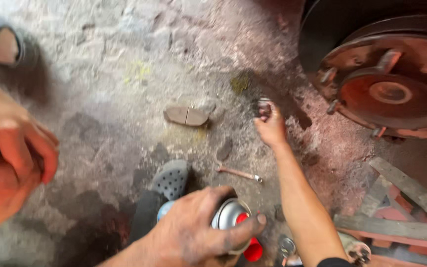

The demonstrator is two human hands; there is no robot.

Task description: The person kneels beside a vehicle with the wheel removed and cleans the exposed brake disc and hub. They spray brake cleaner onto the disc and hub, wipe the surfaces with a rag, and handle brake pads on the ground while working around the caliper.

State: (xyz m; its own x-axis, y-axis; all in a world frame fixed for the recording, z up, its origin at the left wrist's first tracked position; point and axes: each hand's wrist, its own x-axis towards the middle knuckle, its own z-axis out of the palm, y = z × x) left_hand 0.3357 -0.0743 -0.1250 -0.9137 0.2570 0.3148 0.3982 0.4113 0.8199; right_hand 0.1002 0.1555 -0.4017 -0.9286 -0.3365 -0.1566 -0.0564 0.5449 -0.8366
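From my remote seat I see the left hand (198, 230) low in the frame, wrapped tightly around a spray can (231, 217). The can has a silver top and a red nozzle, and the thumb lies across its front. A red cap (253, 250) sits just below the can.

The right hand (271, 129) is stretched out over the concrete floor (114, 64), with its fingers curled around a small metal part (264, 107). The part is dark and blurred, so I can't say what it is. It is near the rusty wheel hub (391, 91), which fills the upper right corner.

A brake pad (186, 116) lies flat on the floor to the left of that hand, well apart from it. A thin wrench (239, 173) lies between the two hands, and a grey perforated shoe (172, 179) is just left of the can. Wooden planks (404, 207) lie under the hub at the right.

Blurred hands at the left edge (11, 153) probably belong to another person. They are clasped around something dark.
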